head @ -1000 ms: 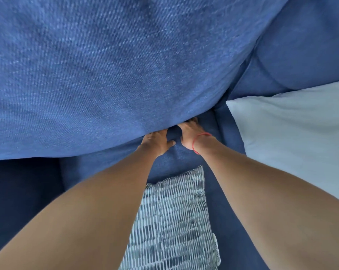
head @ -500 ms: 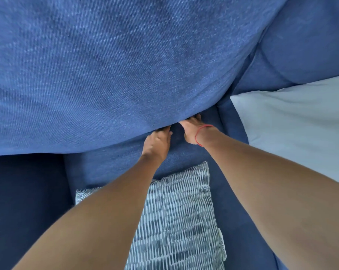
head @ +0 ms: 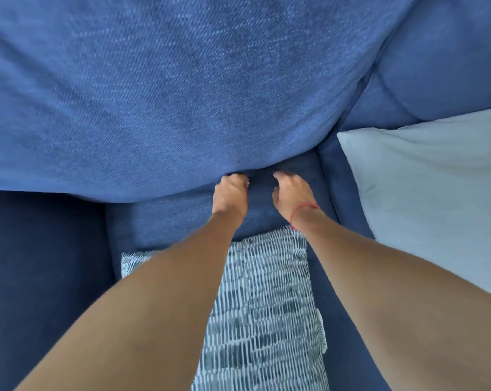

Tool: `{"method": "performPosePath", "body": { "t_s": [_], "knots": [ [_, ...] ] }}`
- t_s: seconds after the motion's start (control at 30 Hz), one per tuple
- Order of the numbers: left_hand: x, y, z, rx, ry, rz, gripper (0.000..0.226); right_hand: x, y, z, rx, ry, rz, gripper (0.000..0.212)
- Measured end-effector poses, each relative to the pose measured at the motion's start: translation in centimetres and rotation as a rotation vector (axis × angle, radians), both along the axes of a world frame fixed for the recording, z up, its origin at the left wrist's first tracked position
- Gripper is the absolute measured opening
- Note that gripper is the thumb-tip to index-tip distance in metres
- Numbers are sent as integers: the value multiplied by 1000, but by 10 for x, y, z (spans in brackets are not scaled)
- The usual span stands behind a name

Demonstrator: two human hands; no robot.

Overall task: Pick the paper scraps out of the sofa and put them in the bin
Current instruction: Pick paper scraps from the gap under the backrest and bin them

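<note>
No paper scrap and no bin show in the head view. My left hand (head: pixel 229 194) reaches to the crease where the big blue back cushion (head: pixel 182 94) meets the sofa seat (head: pixel 176 218). Its fingers curl down into the gap, their tips partly hidden under the cushion's lower edge. My right hand (head: pixel 291 193), with a red string around the wrist, hovers just right of it over the seat. Its fingers are bent and apart, and nothing shows in them.
A blue-and-white patterned pillow (head: pixel 267 306) lies on the seat under my forearms. A pale blue pillow (head: pixel 430 193) rests at the right. A second blue back cushion (head: pixel 450 52) fills the upper right, and a dark armrest (head: pixel 41 277) runs along the left.
Both hands have drawn back a little from under the back cushion's edge. My right hand has come clear of it and moved right, so the hands are further apart.
</note>
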State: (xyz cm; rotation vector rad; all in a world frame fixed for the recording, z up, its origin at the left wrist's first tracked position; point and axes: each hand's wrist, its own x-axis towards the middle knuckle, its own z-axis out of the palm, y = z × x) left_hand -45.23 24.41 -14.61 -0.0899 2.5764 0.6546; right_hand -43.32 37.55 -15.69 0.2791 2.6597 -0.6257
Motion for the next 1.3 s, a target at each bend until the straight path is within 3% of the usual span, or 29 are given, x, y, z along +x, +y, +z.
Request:
{"method": "performPosePath", "body": {
  "t_s": [0.23,0.5,0.67,0.87,1.13,1.3],
  "knots": [
    [44,-35,45,-6,-13,65,24,15,-50,58,-181,10,-160,19],
    [77,-171,102,81,176,299,23,34,-175,113,-215,65,55,20],
    [116,-299,151,81,314,513,24,51,-300,160,-244,118,244,21],
    [183,-462,194,21,350,875,20,85,-475,223,-364,113,436,22],
    [303,-577,190,-27,278,1237,14,171,-632,211,-426,-37,636,17],
    [326,-588,173,22,90,1176,20,195,-646,190,-158,-244,827,19]
  ]
}}
